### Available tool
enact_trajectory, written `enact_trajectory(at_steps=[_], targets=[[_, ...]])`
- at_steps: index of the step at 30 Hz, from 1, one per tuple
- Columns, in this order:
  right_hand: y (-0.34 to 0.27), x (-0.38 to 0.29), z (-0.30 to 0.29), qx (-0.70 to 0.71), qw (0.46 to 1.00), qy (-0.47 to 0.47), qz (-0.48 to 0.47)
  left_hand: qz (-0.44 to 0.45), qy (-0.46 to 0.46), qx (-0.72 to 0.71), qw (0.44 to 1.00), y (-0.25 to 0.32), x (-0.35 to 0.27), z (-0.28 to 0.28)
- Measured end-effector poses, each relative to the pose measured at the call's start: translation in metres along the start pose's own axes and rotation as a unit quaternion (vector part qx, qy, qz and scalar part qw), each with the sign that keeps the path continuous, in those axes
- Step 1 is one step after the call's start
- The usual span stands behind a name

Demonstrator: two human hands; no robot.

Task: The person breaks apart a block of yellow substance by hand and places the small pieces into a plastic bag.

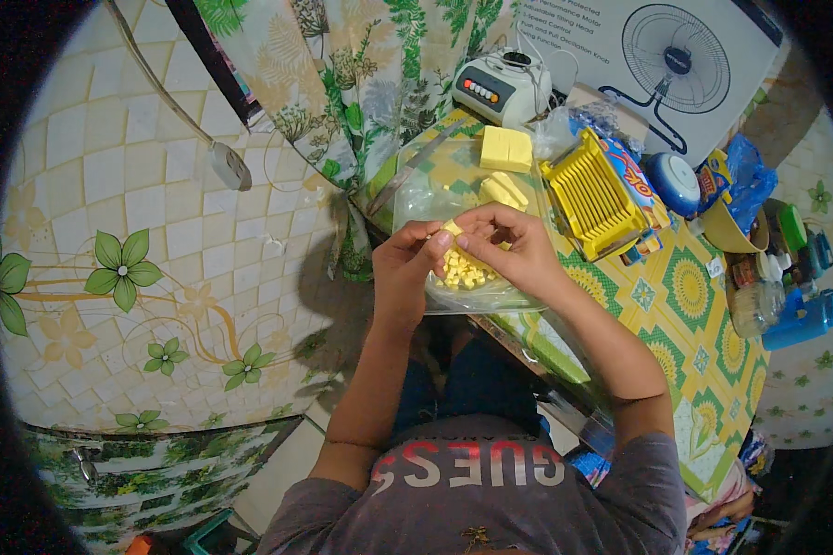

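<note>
My left hand (404, 267) and my right hand (512, 241) meet over a clear plastic tray (482, 303). Between their fingertips they pinch a small yellow piece (451, 227) that looks like cheese. Below the fingers lies a heap of small yellow cubes (466, 274), partly hidden by my hands. Just beyond my right hand rest some cut yellow slabs (502, 191). Farther back stands a larger yellow block (506, 148) with cut lines across it. A long knife (416, 166) lies along the tray's left side, its handle towards me.
A white blender base (503, 83) and a fan carton (656, 62) stand at the back. Right of the tray are a yellow ribbed plastic basket (589, 194), a blue bowl (672, 184) and several jars (758, 302). A socket (229, 165) hangs by the left wall.
</note>
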State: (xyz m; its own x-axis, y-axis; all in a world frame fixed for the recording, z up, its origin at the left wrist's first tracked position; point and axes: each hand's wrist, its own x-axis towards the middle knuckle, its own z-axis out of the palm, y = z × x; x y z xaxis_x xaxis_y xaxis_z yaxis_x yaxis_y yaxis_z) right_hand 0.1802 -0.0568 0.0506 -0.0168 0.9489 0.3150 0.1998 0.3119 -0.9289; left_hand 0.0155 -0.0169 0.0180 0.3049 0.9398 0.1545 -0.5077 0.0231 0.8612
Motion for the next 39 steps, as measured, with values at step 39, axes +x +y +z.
enact_trajectory(at_steps=[39], targets=[[-0.008,0.002,-0.001,-0.156,0.975,0.010,-0.157,-0.126,-0.035,-0.138,0.982,0.002,-0.004,0.005]])
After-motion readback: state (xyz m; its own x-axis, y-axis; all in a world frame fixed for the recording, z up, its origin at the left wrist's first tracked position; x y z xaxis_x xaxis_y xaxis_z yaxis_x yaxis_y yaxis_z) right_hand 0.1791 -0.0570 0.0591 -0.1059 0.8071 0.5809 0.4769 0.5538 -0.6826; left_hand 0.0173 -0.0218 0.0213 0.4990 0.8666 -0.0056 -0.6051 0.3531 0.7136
